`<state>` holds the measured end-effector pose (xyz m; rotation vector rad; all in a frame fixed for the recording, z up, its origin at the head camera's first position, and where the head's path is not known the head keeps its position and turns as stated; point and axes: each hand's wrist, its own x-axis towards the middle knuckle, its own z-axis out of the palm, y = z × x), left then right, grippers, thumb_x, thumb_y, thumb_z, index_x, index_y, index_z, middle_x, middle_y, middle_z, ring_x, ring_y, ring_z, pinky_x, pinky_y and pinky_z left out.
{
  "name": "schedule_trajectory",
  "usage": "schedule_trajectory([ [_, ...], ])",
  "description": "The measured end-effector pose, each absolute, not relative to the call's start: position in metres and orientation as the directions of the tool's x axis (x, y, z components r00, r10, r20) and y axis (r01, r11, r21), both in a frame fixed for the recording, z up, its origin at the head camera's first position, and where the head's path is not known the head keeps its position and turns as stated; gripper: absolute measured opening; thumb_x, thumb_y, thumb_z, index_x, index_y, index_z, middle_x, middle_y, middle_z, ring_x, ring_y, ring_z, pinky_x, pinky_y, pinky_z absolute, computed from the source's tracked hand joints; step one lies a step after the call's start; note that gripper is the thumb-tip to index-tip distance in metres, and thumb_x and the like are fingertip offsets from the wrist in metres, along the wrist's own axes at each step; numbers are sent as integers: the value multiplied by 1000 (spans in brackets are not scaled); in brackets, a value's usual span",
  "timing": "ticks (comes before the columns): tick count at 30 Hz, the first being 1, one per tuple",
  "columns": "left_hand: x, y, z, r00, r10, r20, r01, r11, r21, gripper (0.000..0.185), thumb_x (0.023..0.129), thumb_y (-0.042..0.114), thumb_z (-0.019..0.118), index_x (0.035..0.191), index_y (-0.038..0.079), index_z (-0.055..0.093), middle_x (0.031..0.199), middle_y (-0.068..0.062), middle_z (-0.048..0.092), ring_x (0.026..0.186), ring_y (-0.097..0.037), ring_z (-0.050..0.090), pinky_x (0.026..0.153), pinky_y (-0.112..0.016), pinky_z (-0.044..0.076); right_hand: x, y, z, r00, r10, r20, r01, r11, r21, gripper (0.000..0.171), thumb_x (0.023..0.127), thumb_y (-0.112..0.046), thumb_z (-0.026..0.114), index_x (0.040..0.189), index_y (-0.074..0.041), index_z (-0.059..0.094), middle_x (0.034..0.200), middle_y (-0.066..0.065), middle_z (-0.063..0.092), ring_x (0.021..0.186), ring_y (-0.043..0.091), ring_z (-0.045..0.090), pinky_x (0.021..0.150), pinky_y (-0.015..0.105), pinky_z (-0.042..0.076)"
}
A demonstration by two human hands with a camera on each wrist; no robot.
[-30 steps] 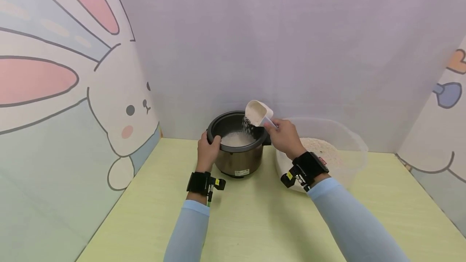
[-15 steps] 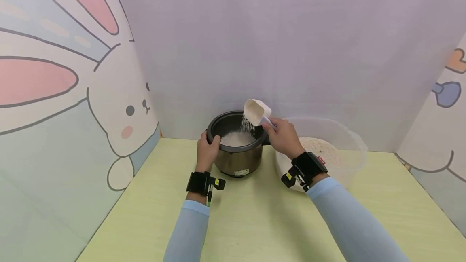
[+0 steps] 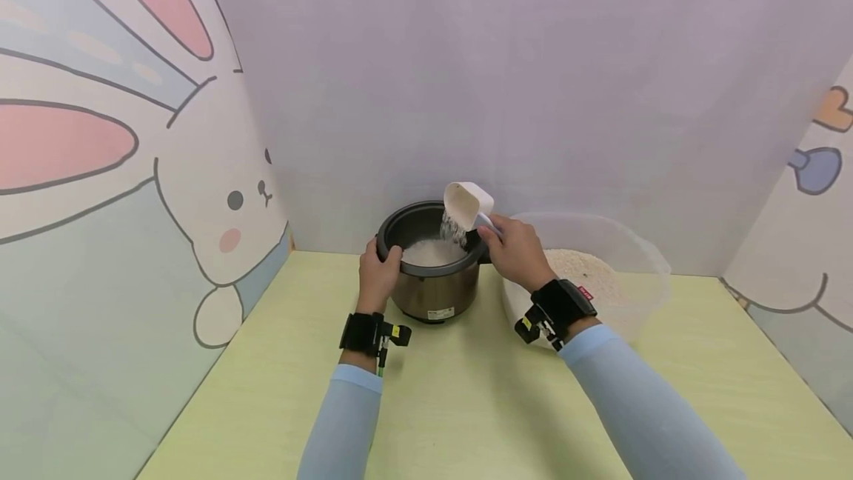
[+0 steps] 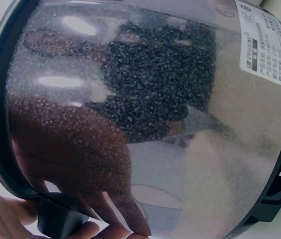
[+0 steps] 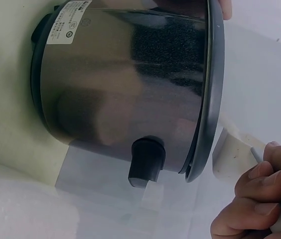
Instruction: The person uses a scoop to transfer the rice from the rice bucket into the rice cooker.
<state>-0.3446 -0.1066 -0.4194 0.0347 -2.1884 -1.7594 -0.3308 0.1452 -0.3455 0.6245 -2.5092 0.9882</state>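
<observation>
Head view: my right hand (image 3: pixel 516 249) grips scoop (image 3: pixel 469 204), tipped, rice (image 3: pixel 453 230) falling | left hand (image 3: pixel 378 276) clasps cooker pot (image 3: pixel 432 272) rim | step: pouring | next, I judge: empty, level scoop.

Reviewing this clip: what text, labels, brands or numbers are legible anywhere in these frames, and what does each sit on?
White rating label on the rice cooker's metal side: rows of print and round marks, too small and blurred to read.
Same label in the right wrist view: also unreadable.
Red tag on the right wrist strap: lettering too small to read.
Yellow tags on both wrist mounts: no legible text.
Nothing can be quoted.
</observation>
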Motion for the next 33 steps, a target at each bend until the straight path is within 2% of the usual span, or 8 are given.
schedule_trajectory([
  [5, -345, -107, -420, -945, -222, 242, 188, 238, 953, 63, 99, 27, 52, 154, -1, 38, 145, -23, 50, 114, -34, 52, 95, -47, 43, -332, 145, -348, -830, -261, 494, -523, 673, -523, 20, 107, -17, 55, 92, -4, 60, 65, 5, 46, 53, 19, 41, 57, 36, 35],
  [16, -346, -107, -422, -947, -222, 233, 180, 237, 955, 65, 99, 29, 53, 155, 0, 37, 148, -23, 47, 118, -35, 51, 100, -49, 42, -332, 144, -353, -820, -296, 489, -538, 689, -485, 19, 107, -18, 53, 102, -3, 62, 67, 6, 48, 52, 18, 41, 57, 36, 35],
  [22, -347, -105, -420, -944, -225, 241, 185, 244, 952, 64, 99, 28, 52, 154, 0, 38, 142, -23, 51, 110, -34, 51, 89, -44, 42, -334, 144, -354, -811, -289, 509, -539, 708, -456, 19, 107, -18, 54, 103, -2, 63, 70, 8, 54, 55, 20, 45, 59, 38, 37],
  [25, -347, -106, -420, -943, -227, 244, 187, 246, 951, 63, 99, 28, 52, 154, 0, 39, 139, -22, 52, 106, -33, 51, 84, -42, 40, -333, 143, -354, -807, -288, 516, -535, 727, -431, 21, 106, -18, 55, 111, 1, 65, 75, 12, 60, 56, 22, 49, 60, 40, 40],
  [29, -347, -106, -421, -943, -227, 242, 185, 246, 952, 63, 99, 28, 52, 154, 0, 39, 143, -23, 50, 110, -34, 50, 88, -43, 40, -331, 142, -355, -799, -296, 523, -533, 751, -389, 29, 105, -17, 57, 124, 4, 64, 82, 17, 67, 56, 23, 53, 60, 41, 43],
  [33, -347, -107, -422, -945, -224, 240, 184, 243, 952, 64, 99, 28, 52, 154, 0, 38, 144, -23, 49, 111, -34, 50, 89, -44, 41, -330, 141, -356, -792, -302, 530, -535, 762, -364, 33, 105, -17, 58, 128, 5, 62, 82, 19, 68, 54, 22, 53, 57, 40, 42],
])
